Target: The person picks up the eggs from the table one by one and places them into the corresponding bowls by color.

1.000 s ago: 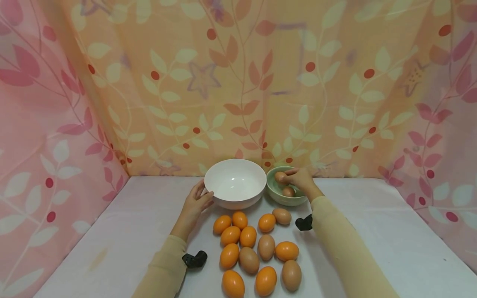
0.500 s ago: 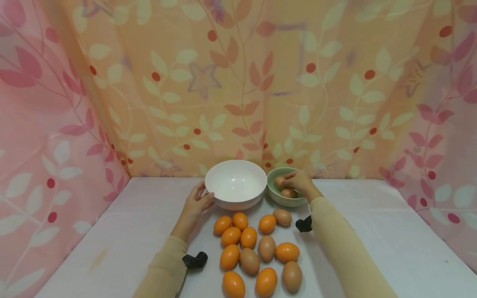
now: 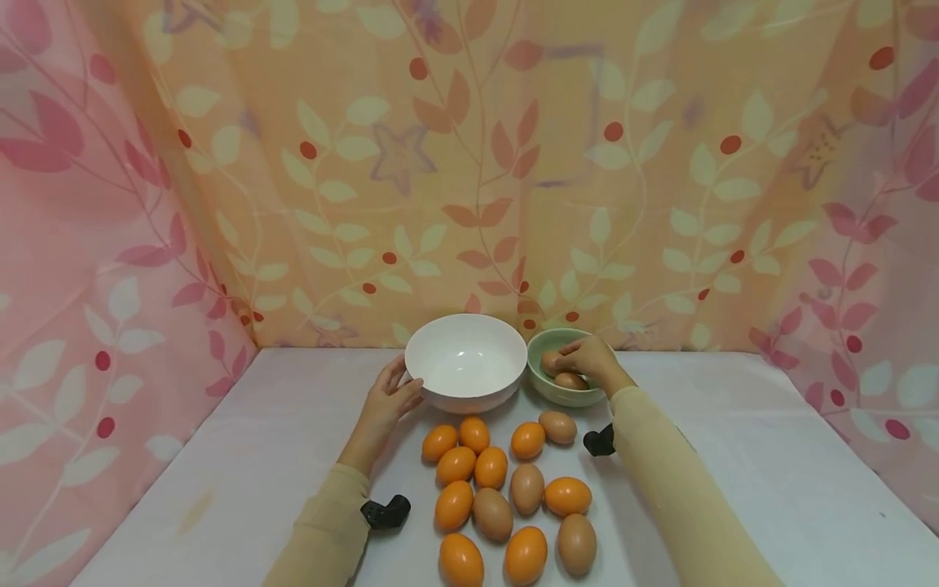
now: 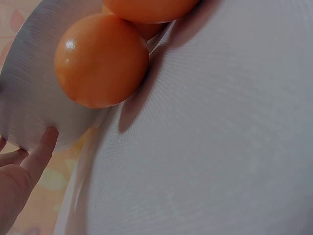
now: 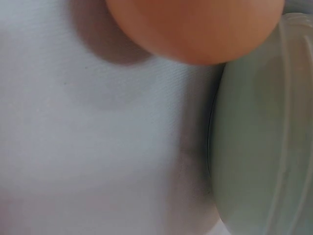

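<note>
The left hand (image 3: 383, 408) rests its spread fingers and thumb against the outer left side of a white bowl (image 3: 469, 403), which is empty. In the left wrist view its fingertips (image 4: 50, 134) touch the bowl's wall (image 4: 36, 105). Inside a smaller green bowl (image 3: 568, 397), the right hand (image 3: 596, 364) pinches a brown egg (image 3: 550, 362). A second brown egg (image 3: 570, 381) lies beside it in that bowl. The right wrist view shows the green bowl's side (image 5: 249, 142) but not the egg in the fingers.
Several orange eggs (image 3: 453, 505) and brown eggs (image 3: 493, 514) lie on the white cloth in front of the bowls. One brown egg (image 3: 557, 427) sits just before the green bowl. A patterned curtain (image 3: 469, 163) hangs behind.
The right hand has lowered its brown egg slightly into the green bowl, and the other egg there has shifted its lie. The left hand stays at the white bowl.
</note>
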`<state>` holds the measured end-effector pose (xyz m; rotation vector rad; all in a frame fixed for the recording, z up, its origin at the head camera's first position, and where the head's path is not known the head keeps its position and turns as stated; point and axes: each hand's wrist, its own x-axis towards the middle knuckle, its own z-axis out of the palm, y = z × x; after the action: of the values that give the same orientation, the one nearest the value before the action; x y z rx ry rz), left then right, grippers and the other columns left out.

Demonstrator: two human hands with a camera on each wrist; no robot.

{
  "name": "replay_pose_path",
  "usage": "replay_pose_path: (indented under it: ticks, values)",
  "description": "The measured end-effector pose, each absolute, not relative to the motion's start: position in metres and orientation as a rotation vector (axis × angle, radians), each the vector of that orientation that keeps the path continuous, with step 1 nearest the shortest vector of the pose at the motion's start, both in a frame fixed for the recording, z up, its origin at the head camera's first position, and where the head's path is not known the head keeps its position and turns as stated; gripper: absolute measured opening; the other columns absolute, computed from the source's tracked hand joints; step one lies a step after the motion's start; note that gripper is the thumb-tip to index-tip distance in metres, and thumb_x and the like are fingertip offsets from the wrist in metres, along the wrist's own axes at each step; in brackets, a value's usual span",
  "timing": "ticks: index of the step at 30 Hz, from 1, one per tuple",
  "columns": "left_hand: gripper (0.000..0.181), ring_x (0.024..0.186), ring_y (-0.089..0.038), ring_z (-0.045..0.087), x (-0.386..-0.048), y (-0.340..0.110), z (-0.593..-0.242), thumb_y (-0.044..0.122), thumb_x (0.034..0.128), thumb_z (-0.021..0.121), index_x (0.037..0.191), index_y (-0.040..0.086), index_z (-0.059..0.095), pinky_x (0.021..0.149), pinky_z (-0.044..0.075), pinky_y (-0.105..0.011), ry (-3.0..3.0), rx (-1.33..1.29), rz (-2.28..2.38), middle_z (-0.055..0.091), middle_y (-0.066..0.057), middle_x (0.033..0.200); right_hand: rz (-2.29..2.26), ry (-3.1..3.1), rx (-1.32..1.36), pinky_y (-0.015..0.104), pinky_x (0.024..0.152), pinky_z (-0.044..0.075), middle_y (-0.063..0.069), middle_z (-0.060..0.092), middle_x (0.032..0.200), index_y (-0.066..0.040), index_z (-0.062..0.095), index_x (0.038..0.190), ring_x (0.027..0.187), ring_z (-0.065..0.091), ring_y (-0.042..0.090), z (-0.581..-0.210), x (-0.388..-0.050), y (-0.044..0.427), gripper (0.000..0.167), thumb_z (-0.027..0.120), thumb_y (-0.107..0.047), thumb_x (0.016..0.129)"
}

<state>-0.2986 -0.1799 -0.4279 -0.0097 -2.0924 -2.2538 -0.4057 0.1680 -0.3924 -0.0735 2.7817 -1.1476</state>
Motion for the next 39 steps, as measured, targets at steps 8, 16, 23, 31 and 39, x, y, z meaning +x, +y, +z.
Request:
replay_pose_path:
  ticks: [8,16,23,31,39]
  values:
    - [0.068,0.145,-0.041,0.035,-0.299,-0.18,-0.428,0.01,0.0981,0.06,0.156,0.006,0.025,0.112,0.043,-0.054,-2.081,-0.01,-2.254,0.02,-0.016,0.166,-1.346,2.704,-0.147,0.05,0.12,0.034,0.024,0.057,0.139,0.004,0.061,0.131,0.137,0.045,0.039,-0.387,-0.4,0.167,0.049,0.071,-0.023,0.09]
    - [0.068,0.145,-0.04,0.036,-0.299,-0.178,-0.43,0.01,0.0981,0.06,0.156,0.006,0.026,0.111,0.044,-0.053,-2.078,-0.014,-2.255,0.021,-0.016,0.165,-1.555,2.671,-0.28,0.051,0.12,0.034,0.02,0.057,0.141,0.001,0.059,0.135,0.137,0.047,0.037,-0.366,-0.366,0.174,0.051,0.071,-0.023,0.091]
    - [0.067,0.146,-0.041,0.034,-0.299,-0.179,-0.429,0.009,0.0981,0.059,0.156,0.006,0.025,0.112,0.042,-0.054,-2.074,-0.01,-2.255,0.02,-0.016,0.166,-1.669,2.62,-0.323,0.046,0.114,0.042,0.019,0.063,0.135,0.001,0.061,0.132,0.131,0.053,0.031,-0.362,-0.326,0.179,0.052,0.074,-0.025,0.089]
    - [0.068,0.146,-0.041,0.035,-0.298,-0.179,-0.428,0.009,0.098,0.06,0.156,0.007,0.025,0.112,0.042,-0.054,-2.086,-0.006,-2.254,0.02,-0.015,0.166,-1.66,2.626,-0.276,0.014,0.094,0.047,0.011,0.07,0.125,-0.005,0.067,0.127,0.12,0.063,0.017,-0.367,-0.295,0.179,0.053,0.079,-0.034,0.085]
    - [0.068,0.145,-0.041,0.036,-0.299,-0.179,-0.428,0.009,0.0981,0.06,0.156,0.006,0.025,0.111,0.043,-0.054,-2.08,-0.003,-2.248,0.02,-0.016,0.166,-1.685,2.564,-0.282,0.025,0.101,0.053,0.014,0.067,0.13,-0.003,0.065,0.129,0.12,0.064,0.019,-0.376,-0.279,0.179,0.053,0.079,-0.029,0.085]
